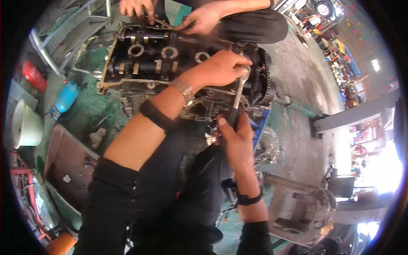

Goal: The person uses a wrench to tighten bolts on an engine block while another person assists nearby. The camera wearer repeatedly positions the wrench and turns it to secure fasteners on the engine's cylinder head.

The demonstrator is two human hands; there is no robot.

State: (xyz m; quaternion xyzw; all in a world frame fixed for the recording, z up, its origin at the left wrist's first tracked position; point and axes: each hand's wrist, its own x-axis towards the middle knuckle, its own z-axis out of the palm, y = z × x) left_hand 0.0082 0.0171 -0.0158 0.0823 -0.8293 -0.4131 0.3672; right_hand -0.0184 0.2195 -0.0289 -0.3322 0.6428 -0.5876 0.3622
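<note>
A ratchet wrench (239, 94) with a bright shank and dark grip lies across the right end of the engine's top. My right hand (241, 144) is wrapped round its grip, near the engine's front edge. My left hand (221, 68) reaches over the engine, its fingers curled on the wrench's head; what sits under that head is hidden. The uncovered engine (148, 66) shows dark cam housings, round holes and a toothed timing chain (267, 74) at its right end. Across from me, a co-worker's two hands (202, 20) hold a thin metal tool (163, 23) at the far edge.
A brown tray (70, 146) lies on the green floor at left, near a light-green bucket (26, 124), a blue bottle (68, 96) and a red canister (33, 75). A grey metal casting (293, 204) is at lower right. The co-worker's knee (255, 26) borders the engine's far side.
</note>
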